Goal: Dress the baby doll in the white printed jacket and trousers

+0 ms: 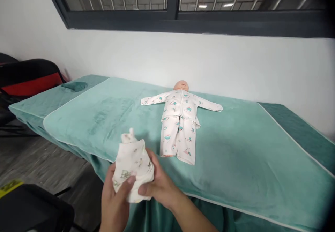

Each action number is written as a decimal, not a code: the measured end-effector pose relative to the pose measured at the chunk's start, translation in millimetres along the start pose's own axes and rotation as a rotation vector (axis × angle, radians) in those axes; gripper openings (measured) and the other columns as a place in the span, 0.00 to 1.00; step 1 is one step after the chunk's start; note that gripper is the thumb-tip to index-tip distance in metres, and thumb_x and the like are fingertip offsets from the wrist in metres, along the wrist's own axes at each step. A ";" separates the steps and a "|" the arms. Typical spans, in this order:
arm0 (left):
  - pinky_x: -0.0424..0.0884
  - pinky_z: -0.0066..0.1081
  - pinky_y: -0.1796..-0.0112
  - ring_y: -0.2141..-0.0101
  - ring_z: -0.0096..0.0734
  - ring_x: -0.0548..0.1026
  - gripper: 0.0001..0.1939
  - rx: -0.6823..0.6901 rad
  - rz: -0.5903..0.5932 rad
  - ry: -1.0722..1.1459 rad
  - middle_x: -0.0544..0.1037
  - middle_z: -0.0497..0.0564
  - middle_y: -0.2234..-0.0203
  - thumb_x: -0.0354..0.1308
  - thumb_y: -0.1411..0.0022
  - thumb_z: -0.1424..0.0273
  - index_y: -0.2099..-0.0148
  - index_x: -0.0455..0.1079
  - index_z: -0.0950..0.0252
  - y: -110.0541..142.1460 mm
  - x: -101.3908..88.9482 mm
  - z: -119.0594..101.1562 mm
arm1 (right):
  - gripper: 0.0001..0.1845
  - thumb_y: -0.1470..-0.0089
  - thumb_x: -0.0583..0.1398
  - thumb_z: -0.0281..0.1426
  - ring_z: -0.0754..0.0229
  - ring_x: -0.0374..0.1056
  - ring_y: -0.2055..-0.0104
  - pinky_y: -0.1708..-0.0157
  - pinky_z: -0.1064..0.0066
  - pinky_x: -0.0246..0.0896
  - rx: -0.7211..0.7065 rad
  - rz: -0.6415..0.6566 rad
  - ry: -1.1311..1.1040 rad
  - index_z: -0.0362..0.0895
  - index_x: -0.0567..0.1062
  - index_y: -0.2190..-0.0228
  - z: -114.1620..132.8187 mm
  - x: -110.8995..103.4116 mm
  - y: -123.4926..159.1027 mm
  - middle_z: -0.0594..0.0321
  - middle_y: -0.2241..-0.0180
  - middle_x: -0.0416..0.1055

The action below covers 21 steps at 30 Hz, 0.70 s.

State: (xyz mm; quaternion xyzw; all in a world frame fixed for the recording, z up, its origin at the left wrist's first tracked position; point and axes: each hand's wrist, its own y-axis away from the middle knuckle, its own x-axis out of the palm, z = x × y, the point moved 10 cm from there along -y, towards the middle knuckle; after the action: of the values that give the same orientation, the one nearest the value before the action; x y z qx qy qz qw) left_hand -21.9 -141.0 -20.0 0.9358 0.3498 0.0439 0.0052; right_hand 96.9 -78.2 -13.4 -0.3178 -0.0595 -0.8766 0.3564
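Note:
Both of my hands hold a small white baby hat in front of the bed's near edge. It has a pale print and a gathered, knot-like tip at the top. My left hand grips its left side, thumb across the front. On the right side, the fingers of my right hand go behind the fabric while the thumb presses its lower front. Beyond the hat, a baby doll lies on its back with arms spread. It wears a white printed jacket and matching trousers. The doll's head is bare.
A green velvety cover lies over the long bed, which runs along a white wall. A dark-framed window is above. Black and red chairs stand at the left, and a black seat is at the lower left.

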 end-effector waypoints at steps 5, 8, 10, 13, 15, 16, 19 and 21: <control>0.72 0.42 0.45 0.45 0.44 0.73 0.29 0.353 0.164 -0.193 0.74 0.54 0.45 0.62 0.39 0.58 0.38 0.64 0.56 -5.0 56.9 -60.4 | 0.35 0.58 0.74 0.35 0.53 0.71 0.48 0.47 0.61 0.67 -0.218 -0.265 0.201 0.55 0.71 0.48 74.4 -19.9 -11.0 0.65 0.52 0.74; 0.67 0.42 0.40 0.41 0.42 0.69 0.27 0.465 0.359 -0.235 0.69 0.54 0.40 0.58 0.35 0.59 0.35 0.61 0.55 -6.7 101.6 -77.1 | 0.32 0.56 0.72 0.34 0.54 0.70 0.48 0.47 0.62 0.67 -0.351 -0.403 0.428 0.52 0.71 0.49 130.8 -41.3 1.5 0.64 0.51 0.73; 0.67 0.40 0.41 0.41 0.40 0.69 0.26 0.480 0.505 -0.246 0.67 0.52 0.38 0.57 0.33 0.61 0.35 0.60 0.51 -9.9 127.9 -76.2 | 0.31 0.54 0.72 0.36 0.54 0.70 0.49 0.47 0.62 0.67 -0.418 -0.520 0.557 0.52 0.71 0.49 167.8 -64.2 23.4 0.62 0.50 0.72; 0.69 0.38 0.43 0.42 0.37 0.69 0.21 0.481 0.618 -0.302 0.66 0.50 0.38 0.55 0.31 0.61 0.38 0.62 0.50 -24.0 150.3 -64.5 | 0.32 0.52 0.70 0.40 0.52 0.70 0.50 0.50 0.60 0.68 -0.496 -0.744 0.796 0.52 0.70 0.46 219.1 -112.8 79.1 0.58 0.48 0.71; 0.69 0.38 0.44 0.43 0.37 0.70 0.18 0.465 0.626 -0.345 0.69 0.51 0.41 0.54 0.31 0.60 0.41 0.65 0.52 -42.5 158.9 -53.8 | 0.31 0.51 0.69 0.41 0.50 0.69 0.48 0.49 0.59 0.66 -0.552 -0.934 1.046 0.53 0.70 0.46 247.3 -150.6 125.5 0.57 0.47 0.70; 0.69 0.38 0.45 0.45 0.37 0.71 0.16 0.451 0.614 -0.360 0.71 0.51 0.43 0.53 0.31 0.59 0.43 0.67 0.54 -54.2 163.4 -48.9 | 0.31 0.52 0.69 0.41 0.49 0.68 0.46 0.48 0.57 0.65 -0.533 -0.999 1.204 0.53 0.71 0.47 254.6 -169.7 143.8 0.56 0.46 0.69; 0.70 0.39 0.47 0.48 0.37 0.73 0.15 0.437 0.578 -0.383 0.74 0.52 0.46 0.52 0.31 0.58 0.47 0.70 0.58 -91.9 187.2 -41.9 | 0.29 0.56 0.69 0.44 0.40 0.69 0.47 0.54 0.51 0.65 -0.306 -1.035 1.560 0.53 0.77 0.51 252.5 -230.0 174.3 0.50 0.47 0.70; 0.69 0.39 0.47 0.48 0.37 0.73 0.15 0.482 0.577 -0.373 0.74 0.53 0.47 0.52 0.31 0.59 0.48 0.71 0.59 -114.8 214.9 -47.6 | 0.33 0.65 0.73 0.43 0.34 0.70 0.49 0.59 0.49 0.64 -0.169 -1.046 1.605 0.55 0.80 0.52 250.3 -256.0 186.7 0.46 0.48 0.72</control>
State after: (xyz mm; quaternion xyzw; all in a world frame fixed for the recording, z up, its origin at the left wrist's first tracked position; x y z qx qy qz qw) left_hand 60.3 85.5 39.6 0.9617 0.0665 -0.2096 -0.1633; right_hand 488.8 16.9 8.3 0.4191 0.1313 -0.8823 -0.1694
